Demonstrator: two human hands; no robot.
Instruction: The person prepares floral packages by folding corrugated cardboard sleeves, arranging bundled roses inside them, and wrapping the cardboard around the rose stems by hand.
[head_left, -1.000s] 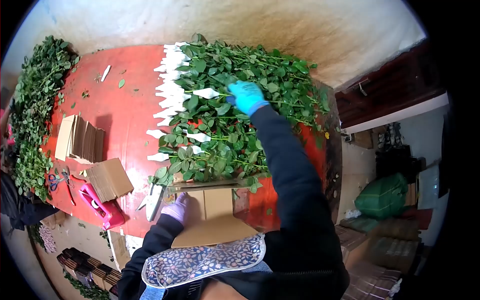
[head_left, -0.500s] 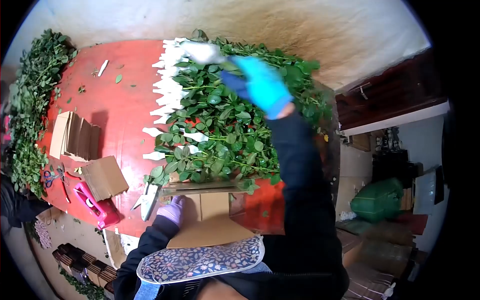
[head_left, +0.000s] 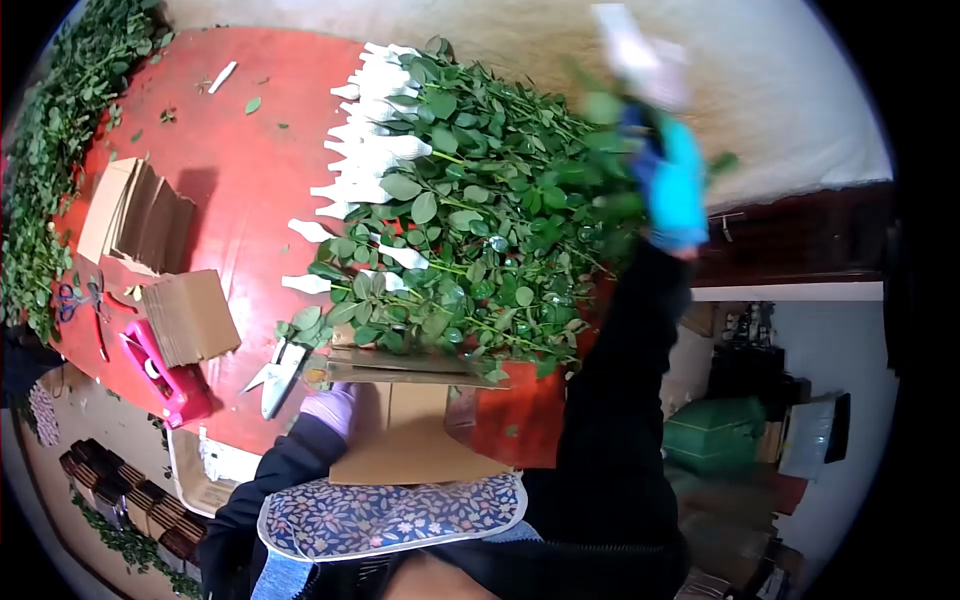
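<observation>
My right hand [head_left: 680, 195], in a blue glove, is raised at the upper right, closed around a leafy rose stem. The rose's head, in a white net sleeve [head_left: 645, 60], points up and is blurred. My left hand [head_left: 330, 408], in a light purple glove, touches the left edge of an upright-standing cardboard sheet [head_left: 415, 420] in front of me; its fingertips are hidden. Beyond the sheet lies a pile of leafy rose stems [head_left: 520, 200], their white-sleeved heads [head_left: 375, 140] lined up to the left.
Garden shears [head_left: 278, 375] lie left of my left hand. Further left are a pink tape dispenser [head_left: 165, 380], stacks of cardboard pieces [head_left: 190, 318] and red-handled cutters [head_left: 100, 330] on the red table [head_left: 270, 190]. More greenery [head_left: 60, 150] lines the left edge; a wall [head_left: 780, 110] rises behind.
My right hand has swung right and upward with the rose, away from the sleeved heads. The view has shifted a little. My left hand stays at the cardboard.
</observation>
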